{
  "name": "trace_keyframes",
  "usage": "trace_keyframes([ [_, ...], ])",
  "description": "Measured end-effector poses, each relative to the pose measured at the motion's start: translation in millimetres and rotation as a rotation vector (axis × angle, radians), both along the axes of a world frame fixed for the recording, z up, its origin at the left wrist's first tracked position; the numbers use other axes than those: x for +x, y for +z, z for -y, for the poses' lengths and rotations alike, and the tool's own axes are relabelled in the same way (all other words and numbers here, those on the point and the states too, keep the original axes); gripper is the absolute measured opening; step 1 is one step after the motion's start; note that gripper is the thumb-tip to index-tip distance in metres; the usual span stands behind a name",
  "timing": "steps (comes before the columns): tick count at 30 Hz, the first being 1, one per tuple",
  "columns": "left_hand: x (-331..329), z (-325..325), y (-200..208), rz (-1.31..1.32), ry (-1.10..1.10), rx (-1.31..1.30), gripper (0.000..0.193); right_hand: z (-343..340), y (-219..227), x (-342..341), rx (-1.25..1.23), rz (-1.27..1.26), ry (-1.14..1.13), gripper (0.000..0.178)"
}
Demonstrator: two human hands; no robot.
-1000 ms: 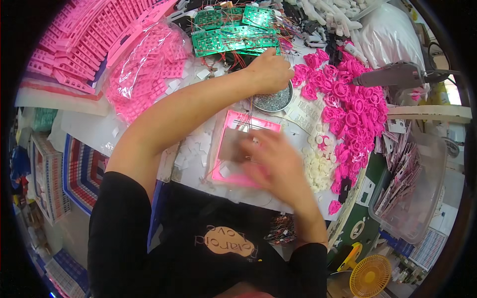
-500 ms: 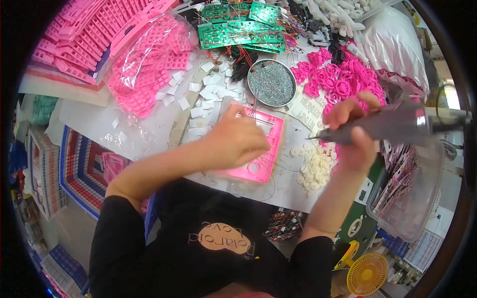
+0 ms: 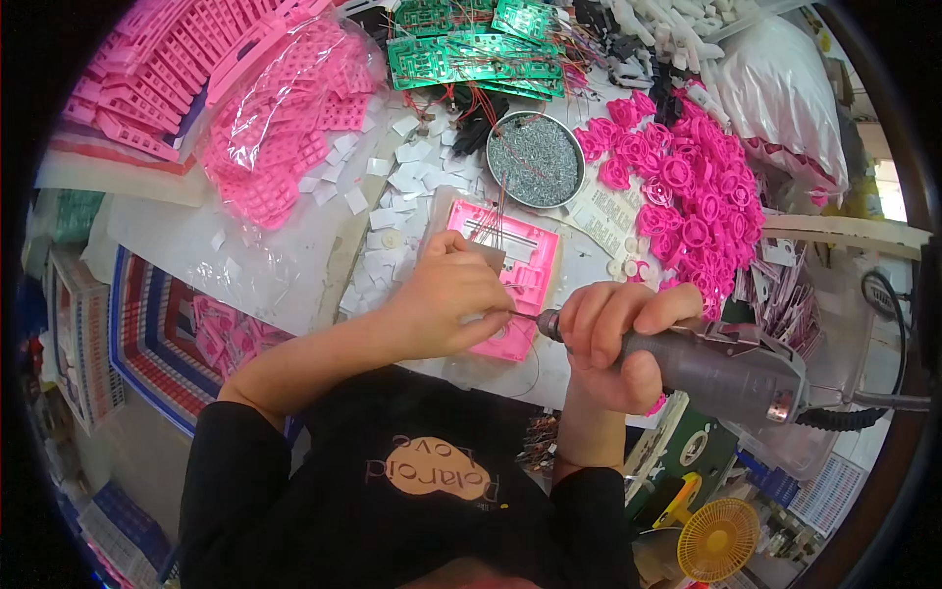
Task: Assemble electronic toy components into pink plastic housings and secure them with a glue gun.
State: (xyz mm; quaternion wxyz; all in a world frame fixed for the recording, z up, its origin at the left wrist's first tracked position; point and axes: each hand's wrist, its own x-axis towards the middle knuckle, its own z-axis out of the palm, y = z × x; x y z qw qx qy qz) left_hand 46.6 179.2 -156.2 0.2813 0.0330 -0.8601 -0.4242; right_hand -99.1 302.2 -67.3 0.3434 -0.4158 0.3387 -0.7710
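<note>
One grey power screwdriver (image 3: pixel 731 373) sits clamped in the right hand (image 3: pixel 613 339). Left hand (image 3: pixel 453 302), over pink casing (image 3: pixel 528 279): grip indiscernible.

On the table (image 3: pixel 280 280), the case (image 3: pixel 502 346) lies before the bowl (image 3: pixel 538 205), and the circuit boards (image 3: pixel 461 59) lie behind this bowl. Small squares (image 3: pixel 407 180) are scattered left of the case, and the bag of parts (image 3: pixel 285 118) lies left of them. The ring pieces (image 3: pixel 697 216) lie right of the bowl, and the screwdriver (image 3: pixel 726 368), in the right hand (image 3: pixel 618 339), is right of the case.
</note>
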Motion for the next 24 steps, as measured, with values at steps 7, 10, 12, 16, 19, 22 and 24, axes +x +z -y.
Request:
trace_keyframes([
  [7, -12.1, 6.8, 9.3, 0.058, -0.016, -0.251, 0.014, 3.5, -10.7, -4.7, -0.019, -0.013, -0.049, 0.033],
  [10, -51.4, 41.1, 15.6, 0.131, -0.285, -0.1, 0.016, -2.2, -15.1, -27.6, -0.078, -0.041, -0.103, 0.038],
  [12, -107.6, 75.9, 10.7, 0.188, -0.054, -0.279, 0.019, 1.9, -13.9, -33.5, -0.049, 0.005, -0.147, 0.038],
  [16, -169.5, 91.3, -22.9, 0.36, 0.176, -0.725, 0.014, 9.6, -13.9, -42.1, -0.04, -0.022, -0.158, 0.033],
  [19, -180.5, 94.0, -29.5, 0.408, 0.123, -0.744, 0.013, -3.6, -17.3, -45.7, -0.018, -0.114, -0.162, 0.028],
  [22, -187.0, 94.6, -30.7, 0.257, 0.207, -0.719, 0.014, -0.7, -20.4, -43.4, -0.033, -0.07, -0.143, 0.029],
  [24, -187.0, 95.8, -27.3, 0.227, 0.266, -0.701, 0.017, 6.5, -23.1, -35.7, -0.027, -0.053, -0.143, 0.031],
])
